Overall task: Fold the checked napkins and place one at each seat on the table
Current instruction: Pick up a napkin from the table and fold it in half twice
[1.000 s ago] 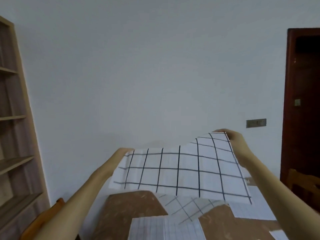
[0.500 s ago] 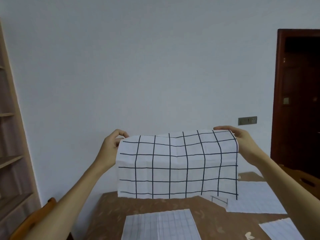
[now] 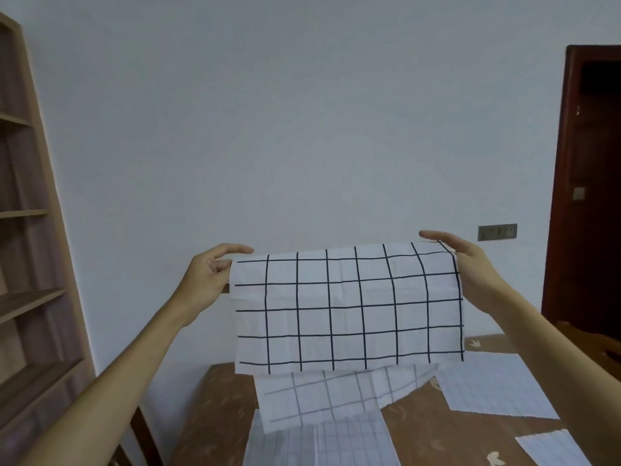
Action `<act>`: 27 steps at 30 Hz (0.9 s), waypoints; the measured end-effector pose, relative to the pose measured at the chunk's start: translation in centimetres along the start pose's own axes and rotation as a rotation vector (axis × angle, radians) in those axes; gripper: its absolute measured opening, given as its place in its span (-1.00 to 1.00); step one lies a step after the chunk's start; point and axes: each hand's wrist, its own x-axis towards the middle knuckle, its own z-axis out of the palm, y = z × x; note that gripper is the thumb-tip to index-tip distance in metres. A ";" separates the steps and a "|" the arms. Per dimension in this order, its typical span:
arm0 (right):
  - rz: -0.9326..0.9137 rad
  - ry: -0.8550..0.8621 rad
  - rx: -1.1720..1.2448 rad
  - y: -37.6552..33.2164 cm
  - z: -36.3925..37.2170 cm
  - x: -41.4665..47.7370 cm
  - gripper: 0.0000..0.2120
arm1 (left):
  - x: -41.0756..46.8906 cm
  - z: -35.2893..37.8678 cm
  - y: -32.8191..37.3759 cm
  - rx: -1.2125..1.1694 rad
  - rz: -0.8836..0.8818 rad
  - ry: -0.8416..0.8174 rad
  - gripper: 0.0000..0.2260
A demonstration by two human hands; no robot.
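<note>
A white napkin with a black check (image 3: 349, 307) hangs in the air above the table, folded over along its top edge. My left hand (image 3: 208, 280) pinches its top left corner and my right hand (image 3: 470, 267) pinches its top right corner. A back layer of the same cloth (image 3: 322, 398) droops below the front layer toward the table. Other napkins lie flat, pale side up, on the brown table (image 3: 215, 412): one at the front centre (image 3: 322, 445), one at the right (image 3: 494, 385) and one at the lower right corner (image 3: 554, 449).
A wooden shelf unit (image 3: 27, 264) stands at the left against the white wall. A dark wooden door (image 3: 591, 183) is at the right, with a wall socket plate (image 3: 497, 232) beside it. Chair backs show at the lower left (image 3: 134, 438) and far right (image 3: 605, 344).
The napkin swung from a flat, raised spread to hanging vertically, folded over its top edge. The back layer now droops lower than the front. Both hands kept their corners.
</note>
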 end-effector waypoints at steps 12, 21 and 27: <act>0.123 -0.060 -0.124 -0.8 0.3 0.1 -0.61 | 0.9 -1.5 -0.3 0.048 0.104 0.109 -0.79; 0.197 -0.031 -0.018 -0.1 0.6 0.1 -0.61 | 0.7 -2.0 -0.4 0.113 0.154 0.069 -0.76; 0.160 -0.036 0.120 -1.0 2.1 -0.1 -0.62 | 0.9 -2.0 -0.4 0.229 0.174 0.167 -0.62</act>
